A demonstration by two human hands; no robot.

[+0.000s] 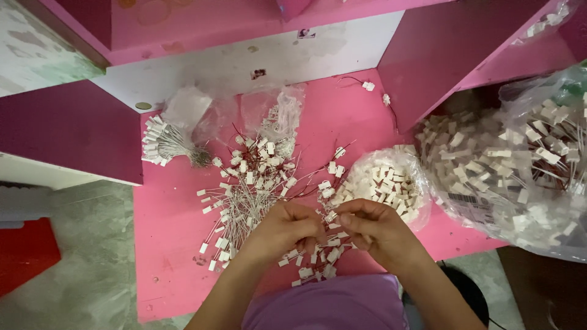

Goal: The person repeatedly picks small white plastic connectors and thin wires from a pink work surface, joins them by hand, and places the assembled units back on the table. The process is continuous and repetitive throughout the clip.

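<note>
My left hand (282, 227) and my right hand (374, 228) meet over the near part of a pink table (171, 232). Between their fingertips they pinch a small white connector (331, 215) with thin wires. Both hands are closed on it. Under and around them lies a loose spread of wired white connectors (247, 189), with more by my wrists (315, 256). Just right of my right hand sits an open clear bag of small white connector housings (388, 183).
A tied bundle of wired connectors (164, 142) lies at the back left beside empty clear bags (275, 113). A large clear bag full of connectors (520, 165) fills the right side. Pink shelf walls (440, 55) rise behind. Grey floor (85, 269) lies left.
</note>
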